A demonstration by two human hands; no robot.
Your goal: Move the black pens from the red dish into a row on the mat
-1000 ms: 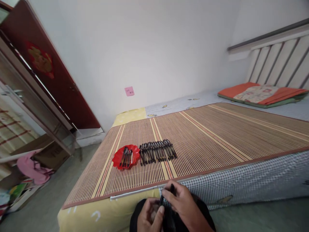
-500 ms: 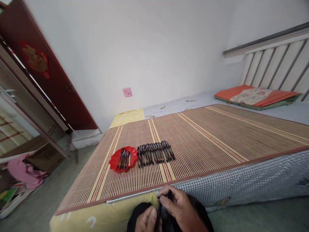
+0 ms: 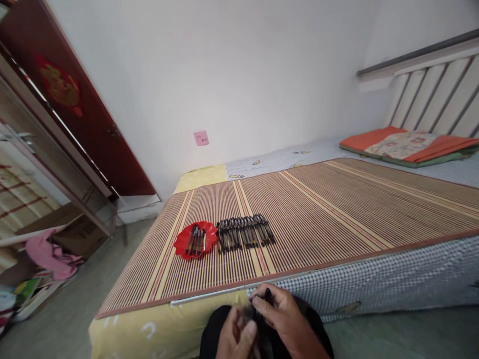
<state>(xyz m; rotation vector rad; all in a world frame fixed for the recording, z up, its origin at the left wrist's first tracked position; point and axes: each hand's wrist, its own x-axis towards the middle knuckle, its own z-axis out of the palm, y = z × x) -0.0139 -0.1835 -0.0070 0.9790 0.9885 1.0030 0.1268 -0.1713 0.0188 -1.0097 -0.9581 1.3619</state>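
Observation:
My right hand is closed, its thumb and fingers pinching a black pen low in the view, above dark-clothed knees. Close beside it on the left, my left hand has curled fingers and a bent thumb; what it grips is blurred and partly hidden. Beyond both hands, a row of black pens lies side by side on the striped mat. A red scalloped plate touches the left end of that row and holds several more pens.
The striped mat covers most of the bed. A white strip runs along its front edge. Folded orange cloth lies at the far right by the white headboard. On the floor at left are a cardboard box and pink cloth.
My left hand has shifted slightly up and to the right, and its fingers have changed position. The right hand keeps its pinch on the pen. The whole view has swung slightly left.

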